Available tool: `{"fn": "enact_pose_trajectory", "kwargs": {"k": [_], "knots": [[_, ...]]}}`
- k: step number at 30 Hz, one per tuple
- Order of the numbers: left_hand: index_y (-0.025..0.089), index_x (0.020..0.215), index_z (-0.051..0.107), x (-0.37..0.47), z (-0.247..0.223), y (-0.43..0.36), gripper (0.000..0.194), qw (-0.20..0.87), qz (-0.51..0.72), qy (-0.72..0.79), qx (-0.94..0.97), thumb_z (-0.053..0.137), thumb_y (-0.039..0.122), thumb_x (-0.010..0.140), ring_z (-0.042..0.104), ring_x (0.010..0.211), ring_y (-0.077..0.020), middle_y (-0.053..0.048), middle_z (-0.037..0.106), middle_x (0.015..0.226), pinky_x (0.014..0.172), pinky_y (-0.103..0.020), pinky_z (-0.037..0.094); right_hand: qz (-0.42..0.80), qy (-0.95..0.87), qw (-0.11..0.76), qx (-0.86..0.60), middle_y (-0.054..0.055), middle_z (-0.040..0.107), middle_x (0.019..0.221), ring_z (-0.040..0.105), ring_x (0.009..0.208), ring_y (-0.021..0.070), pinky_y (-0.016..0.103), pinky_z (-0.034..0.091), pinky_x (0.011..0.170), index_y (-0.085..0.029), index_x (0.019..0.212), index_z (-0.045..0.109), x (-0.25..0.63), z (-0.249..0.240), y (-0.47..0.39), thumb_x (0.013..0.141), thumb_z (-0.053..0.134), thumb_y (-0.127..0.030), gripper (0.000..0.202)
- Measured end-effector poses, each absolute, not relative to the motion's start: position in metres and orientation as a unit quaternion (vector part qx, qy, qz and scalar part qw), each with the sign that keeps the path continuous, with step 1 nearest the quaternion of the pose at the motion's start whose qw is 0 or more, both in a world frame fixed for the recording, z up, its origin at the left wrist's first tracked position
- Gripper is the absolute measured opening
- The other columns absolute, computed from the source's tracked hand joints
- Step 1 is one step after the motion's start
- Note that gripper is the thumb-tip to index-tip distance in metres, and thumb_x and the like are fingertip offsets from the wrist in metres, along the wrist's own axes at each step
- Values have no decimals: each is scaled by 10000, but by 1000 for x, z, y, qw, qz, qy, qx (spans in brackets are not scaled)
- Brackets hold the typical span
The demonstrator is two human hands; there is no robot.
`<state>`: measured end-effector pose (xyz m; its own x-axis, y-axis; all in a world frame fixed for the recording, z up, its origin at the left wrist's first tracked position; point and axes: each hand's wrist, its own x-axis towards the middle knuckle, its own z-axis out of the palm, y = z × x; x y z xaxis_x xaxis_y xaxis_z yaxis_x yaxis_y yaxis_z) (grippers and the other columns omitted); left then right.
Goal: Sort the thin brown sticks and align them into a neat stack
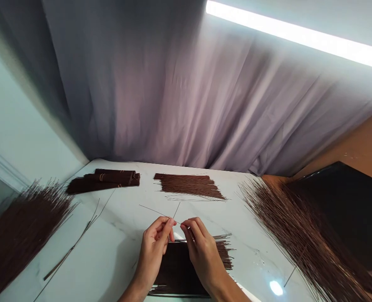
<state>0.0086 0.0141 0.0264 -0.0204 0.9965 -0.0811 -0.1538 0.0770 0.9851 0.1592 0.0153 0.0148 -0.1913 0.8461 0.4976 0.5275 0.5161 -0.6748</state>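
Observation:
Two thin dark brown sticks (150,209) cross at the fingertips of my left hand (154,239), which pinches them between thumb and forefinger. One slants up to the left, and the other points up to the right. My right hand (201,241) is closed in a pinch on the right end of the left-slanting stick, close beside the left fingertips. Below both hands lies a dark brown mat-like layer of sticks (176,268), with loose stick ends (225,251) poking out at its right side. My wrists partly cover it.
On the white marbled table (110,239), tied brown bundles (110,178) lie at the back left and a flat stick pile (189,186) at the back middle. Large loose heaps flank the left (25,235) and right (299,235). A few sticks (76,243) lie left. A curtain (173,84) hangs behind.

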Motion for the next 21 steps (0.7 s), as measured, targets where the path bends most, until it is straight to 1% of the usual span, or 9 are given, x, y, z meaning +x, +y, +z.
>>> {"fn": "enact_pose_trajectory", "kwargs": {"k": [4,6,9,11,12,14,17,19,21], "knots": [[177,896,669,5,29,13,341,544,527,480,442,620,512,944,275,503,-69,38,536,692,447,-187,191,249,-726,457,-449,28,586,901,589,762,161,272,467,701,-227,958,567,163,14,9,1074,402,-257,204],[185,878,671,4,33,10,333,540,521,476,458,594,497,963,298,517,-79,35,547,694,464,-194,215,309,-713,439,-451,13,586,846,574,739,155,262,460,682,-217,925,584,171,18,12,1072,426,-314,236],[185,819,673,4,41,0,340,550,465,468,512,580,473,974,373,538,-98,36,553,639,514,-205,293,407,-739,347,-410,0,617,789,575,704,143,244,470,661,-195,912,614,190,42,34,1066,449,-385,295],[183,772,669,6,46,-5,345,564,412,443,561,587,453,971,452,585,-119,30,566,613,581,-214,351,433,-777,285,-356,8,655,809,598,737,143,240,479,688,-183,909,636,204,71,53,1052,492,-385,287],[182,757,665,7,48,-6,348,570,390,429,583,587,445,971,486,617,-129,27,575,613,617,-218,369,413,-804,266,-335,14,673,830,606,761,145,241,475,705,-182,907,649,210,87,59,1045,511,-366,269],[183,749,658,7,51,-2,359,564,372,427,601,569,440,983,517,667,-142,23,580,635,651,-221,379,298,-862,259,-317,21,684,821,599,763,152,253,446,706,-188,893,667,214,111,60,1042,515,-312,246],[185,743,635,4,51,13,364,541,402,450,586,576,456,978,457,613,-123,36,553,646,586,-216,337,79,-896,293,-324,40,665,776,570,695,166,275,392,637,-183,916,647,204,107,31,1046,457,-246,238],[187,777,637,1,51,20,350,535,427,465,562,572,465,979,382,566,-108,48,529,643,538,-217,286,61,-867,334,-364,34,649,754,553,631,152,266,366,577,-179,934,610,196,77,6,1041,432,-210,210],[184,798,644,0,51,19,346,539,430,468,552,563,463,985,345,553,-102,55,516,636,524,-218,259,122,-821,371,-417,-3,609,686,513,545,122,240,352,524,-189,897,576,194,43,-7,1054,400,-207,237]]}}
